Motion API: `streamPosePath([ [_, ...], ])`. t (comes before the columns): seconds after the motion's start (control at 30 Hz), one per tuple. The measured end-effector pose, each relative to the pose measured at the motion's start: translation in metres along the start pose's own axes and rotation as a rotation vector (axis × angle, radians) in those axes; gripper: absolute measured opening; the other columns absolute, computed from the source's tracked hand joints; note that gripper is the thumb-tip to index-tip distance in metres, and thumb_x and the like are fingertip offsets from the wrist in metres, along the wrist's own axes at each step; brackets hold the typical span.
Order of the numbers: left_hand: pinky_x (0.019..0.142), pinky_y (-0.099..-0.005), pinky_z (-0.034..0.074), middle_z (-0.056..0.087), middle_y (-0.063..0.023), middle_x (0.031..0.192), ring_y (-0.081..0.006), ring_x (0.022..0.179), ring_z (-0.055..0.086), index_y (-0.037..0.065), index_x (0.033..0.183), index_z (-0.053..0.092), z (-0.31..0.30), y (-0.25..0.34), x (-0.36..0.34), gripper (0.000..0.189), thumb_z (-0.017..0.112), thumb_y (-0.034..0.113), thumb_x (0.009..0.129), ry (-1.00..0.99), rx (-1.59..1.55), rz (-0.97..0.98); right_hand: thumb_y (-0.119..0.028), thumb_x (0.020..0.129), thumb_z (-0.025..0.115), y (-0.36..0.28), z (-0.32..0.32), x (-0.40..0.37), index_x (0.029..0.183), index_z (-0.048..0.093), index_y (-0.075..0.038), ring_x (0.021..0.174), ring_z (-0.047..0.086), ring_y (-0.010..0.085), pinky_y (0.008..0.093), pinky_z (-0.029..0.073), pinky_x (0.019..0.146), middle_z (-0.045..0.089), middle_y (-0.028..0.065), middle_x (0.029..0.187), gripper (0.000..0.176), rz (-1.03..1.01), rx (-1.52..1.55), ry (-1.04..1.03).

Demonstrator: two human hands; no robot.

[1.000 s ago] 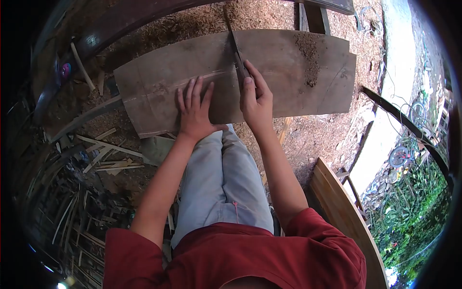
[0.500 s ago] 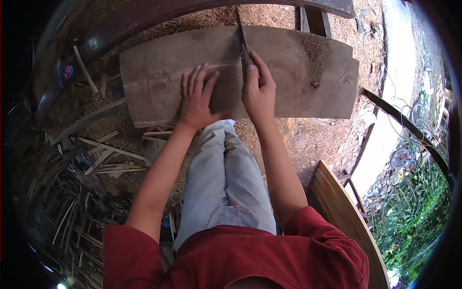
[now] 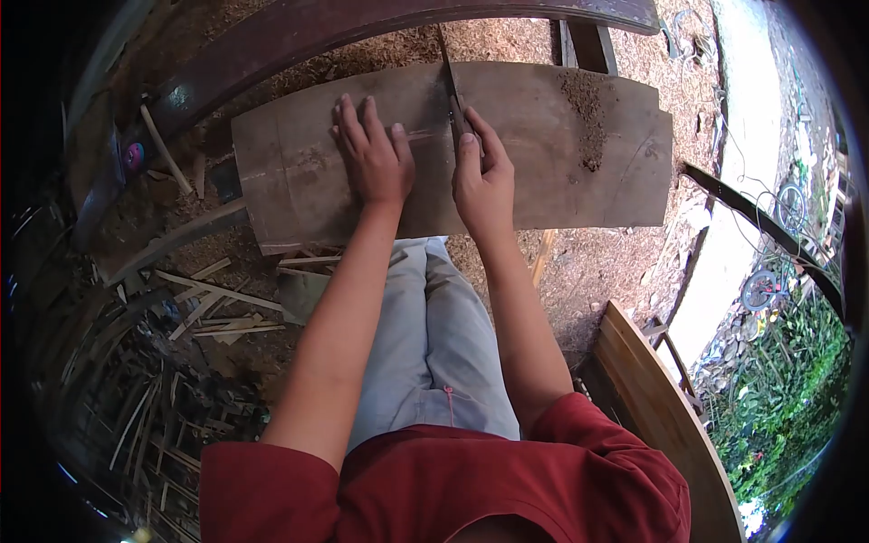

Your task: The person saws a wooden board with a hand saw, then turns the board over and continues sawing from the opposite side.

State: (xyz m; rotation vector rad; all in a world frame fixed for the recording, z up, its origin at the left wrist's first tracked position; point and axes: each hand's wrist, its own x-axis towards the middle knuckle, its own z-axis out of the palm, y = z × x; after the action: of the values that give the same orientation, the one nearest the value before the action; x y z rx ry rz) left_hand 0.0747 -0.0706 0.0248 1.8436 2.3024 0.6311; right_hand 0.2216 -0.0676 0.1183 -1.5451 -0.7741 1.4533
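Observation:
A wide, curved-edged wooden board (image 3: 299,172) lies across in front of me. My right hand (image 3: 483,181) is closed around the handle of a handsaw (image 3: 450,72), whose narrow dark blade shows almost edge-on and reaches past the board's far edge. Whether the teeth are in the wood cannot be made out. To the left of the saw, my left hand (image 3: 374,158) rests flat on the board, its fingers spread and holding nothing.
Brown crumbs like sawdust (image 3: 590,122) lie on the board's right part. A dark curved beam (image 3: 362,32) runs beyond it. Wood strips (image 3: 226,308) litter the ground at left. At right stand a varnished wooden panel (image 3: 665,407) and a bicycle (image 3: 760,290).
My left hand has moved forward and slightly right, farther onto the board. The right hand keeps its grip on the saw, nearly in the same place. The view has shifted slightly.

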Motion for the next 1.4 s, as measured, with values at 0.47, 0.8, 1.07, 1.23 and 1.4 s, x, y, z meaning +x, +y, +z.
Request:
streamPosePath([
  [0.47, 0.129, -0.0627, 0.032, 0.046, -0.0251, 0.168, -0.0481, 0.157, 0.042, 0.007, 0.159, 0.053, 0.009, 0.015, 0.015, 0.061, 0.063, 0.038, 0.108, 0.068, 0.152, -0.125, -0.012, 0.117, 0.058, 0.003, 0.000, -0.006, 0.158, 0.056, 0.005, 0.138, 0.068, 0.0240, 0.0343, 0.051, 0.116, 0.070, 0.0218, 0.148, 0.044, 0.007, 0.005, 0.017],
  [0.8, 0.136, -0.0643, 0.023, 0.034, -0.0250, 0.180, -0.0457, 0.167, 0.032, 0.016, 0.172, 0.045, 0.018, 0.014, 0.018, 0.072, 0.058, 0.045, 0.107, 0.003, 0.231, -0.152, -0.012, 0.115, 0.059, -0.002, -0.001, -0.008, 0.158, 0.059, 0.000, 0.137, 0.070, 0.0257, 0.0366, 0.054, 0.113, 0.072, 0.0235, 0.147, 0.045, 0.002, -0.074, 0.035],
  [1.07, 0.135, -0.0650, 0.025, 0.035, -0.0256, 0.180, -0.0469, 0.166, 0.034, 0.016, 0.170, 0.047, 0.018, 0.015, 0.016, 0.069, 0.057, 0.045, 0.108, 0.029, 0.244, -0.123, -0.010, 0.113, 0.060, -0.044, -0.041, -0.115, 0.158, 0.060, -0.001, 0.135, 0.073, 0.0317, 0.0371, 0.056, 0.110, 0.073, 0.0260, 0.146, 0.046, 0.101, -0.225, 0.026],
  [1.23, 0.134, -0.0653, 0.025, 0.036, -0.0264, 0.179, -0.0475, 0.166, 0.033, 0.015, 0.169, 0.047, 0.023, 0.011, 0.016, 0.068, 0.057, 0.045, 0.109, 0.022, 0.229, -0.109, -0.009, 0.110, 0.063, -0.054, -0.036, -0.109, 0.158, 0.061, -0.005, 0.119, 0.081, 0.0343, 0.0372, 0.061, 0.099, 0.078, 0.0265, 0.135, 0.048, 0.077, -0.301, 0.032],
  [1.4, 0.133, -0.0656, 0.027, 0.037, -0.0259, 0.178, -0.0470, 0.166, 0.033, 0.016, 0.170, 0.047, 0.023, 0.010, 0.013, 0.067, 0.055, 0.046, 0.111, 0.029, 0.241, -0.113, -0.010, 0.109, 0.066, -0.071, -0.019, -0.104, 0.159, 0.061, -0.008, 0.106, 0.084, 0.0382, 0.0378, 0.063, 0.087, 0.080, 0.0271, 0.127, 0.050, -0.013, -0.296, 0.065],
])
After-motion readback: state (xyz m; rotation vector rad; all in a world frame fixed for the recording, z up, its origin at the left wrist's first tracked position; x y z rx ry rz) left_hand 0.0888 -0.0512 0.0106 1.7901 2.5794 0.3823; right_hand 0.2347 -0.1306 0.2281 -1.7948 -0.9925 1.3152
